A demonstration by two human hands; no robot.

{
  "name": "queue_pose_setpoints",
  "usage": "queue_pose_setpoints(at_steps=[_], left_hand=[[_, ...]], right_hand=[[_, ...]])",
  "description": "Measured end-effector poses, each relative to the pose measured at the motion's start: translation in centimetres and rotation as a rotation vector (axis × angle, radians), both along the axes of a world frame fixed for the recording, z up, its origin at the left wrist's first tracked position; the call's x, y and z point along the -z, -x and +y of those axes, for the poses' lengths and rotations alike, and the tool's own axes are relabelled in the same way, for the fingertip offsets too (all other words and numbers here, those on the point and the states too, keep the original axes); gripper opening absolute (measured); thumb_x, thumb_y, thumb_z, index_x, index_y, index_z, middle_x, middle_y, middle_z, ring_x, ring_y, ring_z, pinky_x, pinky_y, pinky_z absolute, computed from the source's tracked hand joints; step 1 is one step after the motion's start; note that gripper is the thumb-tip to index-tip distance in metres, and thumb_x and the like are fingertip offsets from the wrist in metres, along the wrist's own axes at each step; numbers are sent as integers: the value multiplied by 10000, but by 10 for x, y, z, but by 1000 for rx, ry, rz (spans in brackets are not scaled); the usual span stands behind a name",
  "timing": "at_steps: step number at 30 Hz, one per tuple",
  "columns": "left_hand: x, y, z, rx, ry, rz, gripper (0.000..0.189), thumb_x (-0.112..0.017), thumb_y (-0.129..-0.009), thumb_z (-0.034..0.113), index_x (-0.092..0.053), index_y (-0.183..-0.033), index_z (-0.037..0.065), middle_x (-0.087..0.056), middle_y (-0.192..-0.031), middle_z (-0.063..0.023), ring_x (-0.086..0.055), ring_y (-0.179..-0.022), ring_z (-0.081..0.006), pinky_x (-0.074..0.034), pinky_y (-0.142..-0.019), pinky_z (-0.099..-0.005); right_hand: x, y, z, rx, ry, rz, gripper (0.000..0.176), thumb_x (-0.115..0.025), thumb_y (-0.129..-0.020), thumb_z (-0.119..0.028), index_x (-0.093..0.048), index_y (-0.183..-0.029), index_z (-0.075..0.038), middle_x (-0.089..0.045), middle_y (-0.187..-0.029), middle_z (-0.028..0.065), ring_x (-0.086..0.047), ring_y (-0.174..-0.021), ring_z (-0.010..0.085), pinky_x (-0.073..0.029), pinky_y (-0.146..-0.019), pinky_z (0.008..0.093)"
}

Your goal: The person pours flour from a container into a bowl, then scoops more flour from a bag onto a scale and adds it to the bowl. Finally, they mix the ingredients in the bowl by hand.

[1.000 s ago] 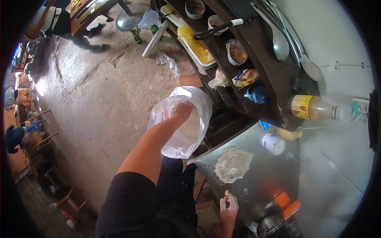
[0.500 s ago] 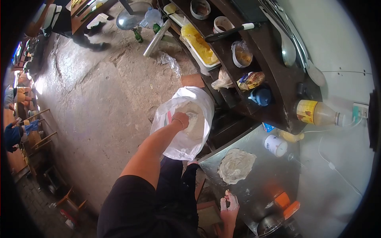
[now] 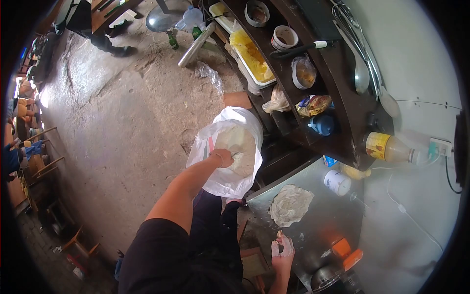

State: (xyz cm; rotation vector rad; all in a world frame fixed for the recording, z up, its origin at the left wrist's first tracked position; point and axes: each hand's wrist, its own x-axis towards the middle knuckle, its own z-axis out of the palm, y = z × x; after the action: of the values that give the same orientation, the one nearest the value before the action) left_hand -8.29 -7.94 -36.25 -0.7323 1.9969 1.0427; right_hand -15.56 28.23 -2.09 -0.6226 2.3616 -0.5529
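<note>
A white plastic bag [image 3: 198, 142] stands open on the floor, with pale powder [image 3: 240, 137] inside. My left hand [image 3: 223, 158] reaches down into it at the powder, and its fingertips are hidden. At the lower right, my right hand [image 3: 283, 251] hovers by the edge of the metal table [image 3: 323, 220]. Its fingers are bent but apart, with whitish residue on them and nothing held. A flattened mass of pale dough [image 3: 291, 205] lies on the table, just above my right hand.
Dark shelves [image 3: 338, 98] hold bowls, a yellow-filled tray [image 3: 252, 56] and packets. On the table are a white tub [image 3: 337, 183], orange objects [image 3: 347, 254] and a metal pot [image 3: 325, 277]. A plastic bottle [image 3: 389, 147] is near the wall. People and wooden stools are at far left.
My left hand has shifted slightly left and down inside the bag, showing more powder. My right hand has barely moved. The view has shifted a little.
</note>
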Motion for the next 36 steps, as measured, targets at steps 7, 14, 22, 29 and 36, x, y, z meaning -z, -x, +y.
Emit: queue_pose_setpoints(at_steps=[7, 14, 22, 29, 36], left_hand=[[-7, -30, 17, -92, -100, 45, 599, -470, -929, 456, -730, -1112, -50, -705, -1173, -281, -674, -1127, -429, -511, -991, -480], [-67, -69, 10, -303, 52, 69, 582, -415, -957, 429, -738, -1033, -49, -687, -1149, -310, -657, -1112, -454, -493, -998, -500], [-131, -103, -1, -132, 281, 338, 468, -389, -985, 321, -685, -908, -33, -681, -1022, -343, -653, -1009, -507, -492, -934, -561], [-160, -123, 4, -215, 345, 412, 415, -411, -981, 296, -643, -851, -23, -692, -961, -332, -673, -881, -474, -517, -797, -553], [-244, -118, 16, -532, 151, 258, 457, -423, -970, 321, -668, -799, -25, -682, -778, -265, -671, -715, -380, -506, -723, -498]], right_hand=[[-28, 2, -11, 49, 2, 27, 391, -681, -869, -33, -650, -1254, 30, -671, -1062, 189, -670, -950, 329, -549, -866, 407], [-59, -6, 18, 104, 43, 122, 380, -675, -881, -36, -649, -1254, 35, -669, -1065, 197, -671, -940, 333, -552, -855, 409], [-87, -24, 68, 232, 128, 189, 395, -676, -887, -59, -647, -1271, 32, -675, -1070, 187, -675, -923, 316, -543, -866, 402], [-70, -35, 140, 363, 201, 221, 398, -677, -883, -68, -658, -1268, 31, -681, -1071, 184, -671, -911, 301, -535, -874, 399], [-49, -59, 222, 509, 237, 252, 408, -676, -873, -84, -658, -1262, 38, -681, -1059, 184, -664, -883, 297, -534, -867, 403]])
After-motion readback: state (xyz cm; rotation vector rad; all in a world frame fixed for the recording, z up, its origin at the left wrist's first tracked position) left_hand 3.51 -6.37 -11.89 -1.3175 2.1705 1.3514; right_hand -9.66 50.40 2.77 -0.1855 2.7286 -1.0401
